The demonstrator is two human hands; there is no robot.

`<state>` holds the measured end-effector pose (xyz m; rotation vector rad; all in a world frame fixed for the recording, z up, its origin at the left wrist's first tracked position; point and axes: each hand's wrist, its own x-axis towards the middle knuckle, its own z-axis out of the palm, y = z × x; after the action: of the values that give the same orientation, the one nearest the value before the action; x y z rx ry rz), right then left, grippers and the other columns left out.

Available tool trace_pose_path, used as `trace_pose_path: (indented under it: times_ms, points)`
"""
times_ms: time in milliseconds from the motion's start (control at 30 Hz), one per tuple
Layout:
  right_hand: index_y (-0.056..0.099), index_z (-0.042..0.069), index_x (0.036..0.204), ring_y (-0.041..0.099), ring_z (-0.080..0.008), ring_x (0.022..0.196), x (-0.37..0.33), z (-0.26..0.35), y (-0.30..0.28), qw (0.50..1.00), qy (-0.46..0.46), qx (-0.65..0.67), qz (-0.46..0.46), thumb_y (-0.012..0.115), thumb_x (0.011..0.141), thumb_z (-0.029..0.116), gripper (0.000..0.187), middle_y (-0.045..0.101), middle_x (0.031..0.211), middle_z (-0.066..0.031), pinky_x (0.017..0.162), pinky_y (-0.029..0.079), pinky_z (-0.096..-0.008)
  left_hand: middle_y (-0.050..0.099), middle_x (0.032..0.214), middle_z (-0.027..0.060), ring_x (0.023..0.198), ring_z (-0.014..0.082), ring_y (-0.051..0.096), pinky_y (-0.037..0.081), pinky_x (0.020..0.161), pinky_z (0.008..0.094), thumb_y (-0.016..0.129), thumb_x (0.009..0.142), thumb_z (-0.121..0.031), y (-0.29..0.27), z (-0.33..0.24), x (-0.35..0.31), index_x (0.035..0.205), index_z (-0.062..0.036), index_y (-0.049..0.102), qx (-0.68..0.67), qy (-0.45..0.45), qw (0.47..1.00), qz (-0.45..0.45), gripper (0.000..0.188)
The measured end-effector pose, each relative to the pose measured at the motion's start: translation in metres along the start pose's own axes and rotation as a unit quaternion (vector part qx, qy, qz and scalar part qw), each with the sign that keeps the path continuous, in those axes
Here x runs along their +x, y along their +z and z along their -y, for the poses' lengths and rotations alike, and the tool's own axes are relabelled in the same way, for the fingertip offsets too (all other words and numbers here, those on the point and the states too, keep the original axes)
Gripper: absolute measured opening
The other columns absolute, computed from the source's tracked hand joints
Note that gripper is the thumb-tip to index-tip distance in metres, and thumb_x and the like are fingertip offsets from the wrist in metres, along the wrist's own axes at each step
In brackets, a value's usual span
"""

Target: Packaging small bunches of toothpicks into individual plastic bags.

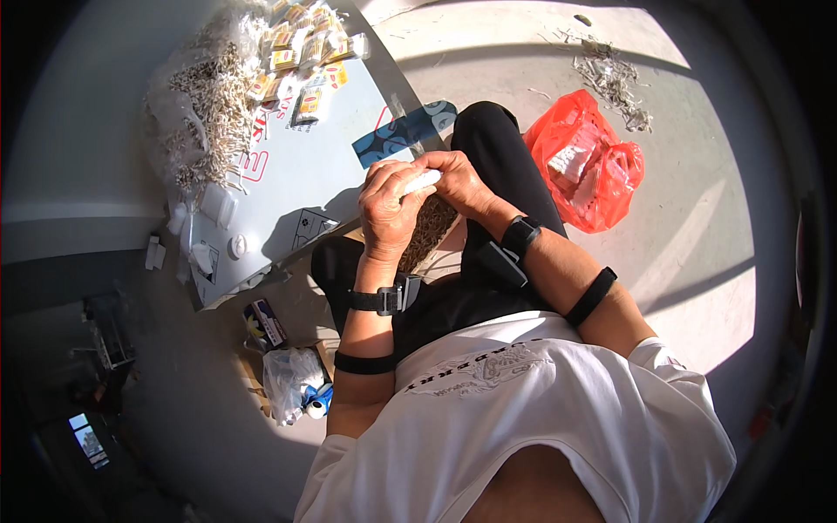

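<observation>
My left hand (389, 213) and my right hand (460, 181) meet above my lap, beside the table's near edge. Between them is a small white rounded object (423, 181), its exact kind hidden by the fingers. The left fingers curl around it, and the right fingers pinch at its far end. On the table (327, 187), to the left, lies a big heap of thin pale sticks (214, 105), partly under clear plastic. Small clear packs with yellow labels (305, 52) are piled beside it. A white oval piece (237, 247) rests near the table's left corner.
A blue patterned strip (404, 135) sticks out over the table edge. On the floor to the right stands an open red plastic bag (584, 166) with white things inside; scattered pale scraps (615, 83) lie beyond. A cardboard box with clear plastic (292, 379) sits at lower left.
</observation>
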<state>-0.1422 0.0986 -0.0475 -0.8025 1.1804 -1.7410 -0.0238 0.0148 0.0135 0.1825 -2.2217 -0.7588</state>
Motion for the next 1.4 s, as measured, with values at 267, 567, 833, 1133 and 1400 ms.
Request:
trace_pose_path:
  times_ms: [267,567,833,1133,1400]
  points:
    - [0.069,0.001,0.092,0.059,-0.0067,0.082,0.001,-0.001,0.000,0.999,0.013,0.032,0.004,0.072,0.077,-0.001,0.015,0.067,0.086,0.0011,0.076,0.048,-0.0226,0.067,0.089,0.0077,0.086,0.0251,0.062,0.051,0.077,0.0345,0.080,0.062,0.002,-0.002,-0.004,0.001,0.091,-0.0025,0.066,-0.020,-0.019,1.000,-0.010,0.032]
    - [0.068,0.000,0.093,0.061,-0.0095,0.083,0.002,-0.001,-0.001,0.995,0.029,0.092,0.004,0.076,0.074,0.000,0.020,0.067,0.089,-0.0007,0.080,0.049,-0.0243,0.067,0.088,0.0074,0.086,0.0247,0.062,0.050,0.078,0.0339,0.078,0.065,0.001,-0.009,0.000,0.001,0.089,-0.0022,0.066,-0.002,-0.024,1.000,-0.003,0.027]
    - [0.069,0.001,0.091,0.059,-0.0067,0.081,0.001,-0.002,-0.002,0.998,0.018,0.066,-0.009,0.070,0.075,-0.005,0.017,0.066,0.085,0.0018,0.077,0.048,-0.0228,0.066,0.089,0.0101,0.088,0.0288,0.061,0.049,0.081,0.0371,0.072,0.066,-0.002,-0.012,-0.007,0.008,0.089,-0.0027,0.065,-0.060,-0.046,0.997,0.011,0.024]
    - [0.068,0.000,0.092,0.058,-0.0054,0.081,0.002,-0.005,-0.001,1.000,-0.012,0.023,-0.017,0.070,0.075,-0.005,0.018,0.066,0.085,0.0027,0.075,0.047,-0.0224,0.067,0.092,0.0061,0.089,0.0179,0.062,0.049,0.074,0.0306,0.061,0.070,0.001,-0.009,0.005,0.001,0.082,-0.0014,0.064,-0.212,-0.222,0.951,0.039,0.013]
    - [0.068,0.000,0.094,0.058,-0.0056,0.081,0.002,-0.004,-0.001,0.999,-0.028,-0.027,-0.010,0.071,0.076,-0.003,0.018,0.067,0.085,0.0017,0.074,0.048,-0.0228,0.066,0.092,0.0045,0.087,0.0149,0.061,0.045,0.066,0.0259,0.062,0.069,-0.002,-0.005,0.010,-0.002,0.079,-0.0025,0.063,-0.219,-0.248,0.943,0.039,0.010]
